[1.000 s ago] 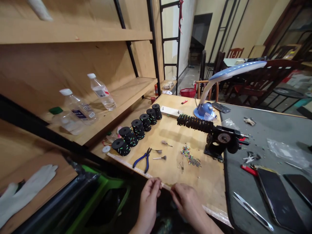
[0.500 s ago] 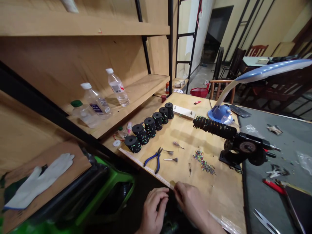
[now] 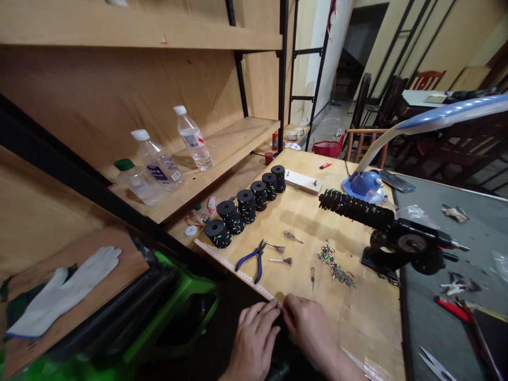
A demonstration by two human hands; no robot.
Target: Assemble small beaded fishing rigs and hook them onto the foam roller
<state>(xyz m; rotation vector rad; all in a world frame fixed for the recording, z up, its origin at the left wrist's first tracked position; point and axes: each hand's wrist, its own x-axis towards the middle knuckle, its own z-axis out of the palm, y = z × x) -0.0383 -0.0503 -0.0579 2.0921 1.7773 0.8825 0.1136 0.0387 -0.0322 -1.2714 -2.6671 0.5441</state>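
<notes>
The pale strip (image 3: 222, 260) is lying along the front edge of the surface (image 3: 369, 312), probably thin, light and best lifted by an end, while the left hand (image 3: 257, 336)'s fingers are resting together and the right hand (image 3: 309, 323)'s are curling, their grip hidden.

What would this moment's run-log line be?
left hand: at edge of table | right hand: curled, beside it | grip: unclear | nearby: pliers, beads, black spools

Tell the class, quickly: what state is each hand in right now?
Left hand: fingers loosely bent near the table edge; whether it holds anything cannot be told.
Right hand: fingers curled in; whether they pinch anything cannot be told.
</notes>
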